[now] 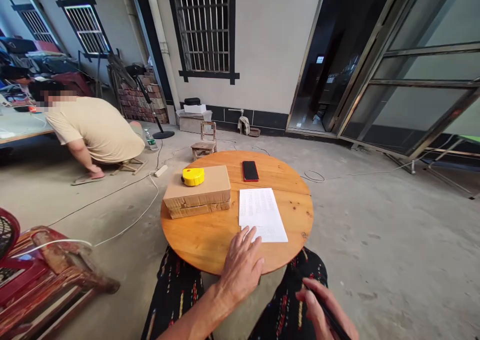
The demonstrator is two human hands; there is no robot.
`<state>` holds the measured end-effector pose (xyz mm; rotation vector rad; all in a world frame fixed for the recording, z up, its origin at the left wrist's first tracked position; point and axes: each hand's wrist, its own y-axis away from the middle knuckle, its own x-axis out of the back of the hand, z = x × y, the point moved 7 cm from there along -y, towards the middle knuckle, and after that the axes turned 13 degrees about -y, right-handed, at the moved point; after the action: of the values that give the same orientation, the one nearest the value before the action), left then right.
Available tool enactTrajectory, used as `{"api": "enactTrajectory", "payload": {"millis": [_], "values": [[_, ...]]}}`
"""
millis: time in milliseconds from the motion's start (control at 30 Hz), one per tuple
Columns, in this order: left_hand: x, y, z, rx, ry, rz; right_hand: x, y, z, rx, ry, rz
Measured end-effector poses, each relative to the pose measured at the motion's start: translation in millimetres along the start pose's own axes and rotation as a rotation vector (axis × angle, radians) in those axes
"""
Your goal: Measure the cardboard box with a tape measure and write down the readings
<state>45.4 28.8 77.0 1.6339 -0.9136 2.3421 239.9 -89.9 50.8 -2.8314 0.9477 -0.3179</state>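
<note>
My left hand (pixel 242 262) rests with fingers spread at the near edge of a round wooden table (pixel 202 240), its fingertips on the lower left corner of a printed white sheet of paper (pixel 260 212). Over my right knee, off the table, my right hand (pixel 324 312) is closed round a slim black pen (pixel 330 315). Beyond the paper lies a phone (pixel 250 171) with a dark screen and red edge. To the left, a yellow tape measure (pixel 193 176) sits on top of a brown cardboard box (pixel 198 192).
A person in a cream shirt (pixel 97 125) crouches on a low stool at the left, beside another table (pixel 22 124). A small wooden chair (pixel 205 140) stands behind my table. Cables and a power strip (pixel 161 171) cross the floor. A red wooden chair (pixel 56 280) is at near left.
</note>
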Motion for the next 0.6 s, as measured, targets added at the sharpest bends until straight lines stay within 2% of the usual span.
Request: {"api": "enactTrajectory", "payload": {"millis": [133, 300, 433, 600], "values": [[-22.6, -21, -3, 0.023, -0.010, -0.108, -27, -59, 7, 0.050, 0.086, -0.127], [-47.8, -35, -4, 0.007, -0.069, -0.219, -66, -115, 15, 0.257, 0.231, -0.236], [-55.1, -34, -5, -0.040, -0.108, -0.207, -84, -126, 23, 0.378, 0.313, -0.286], [-47.7, -26, -9, -0.100, -0.120, -0.140, -93, -109, 16, 0.423, 0.364, -0.308]]}}
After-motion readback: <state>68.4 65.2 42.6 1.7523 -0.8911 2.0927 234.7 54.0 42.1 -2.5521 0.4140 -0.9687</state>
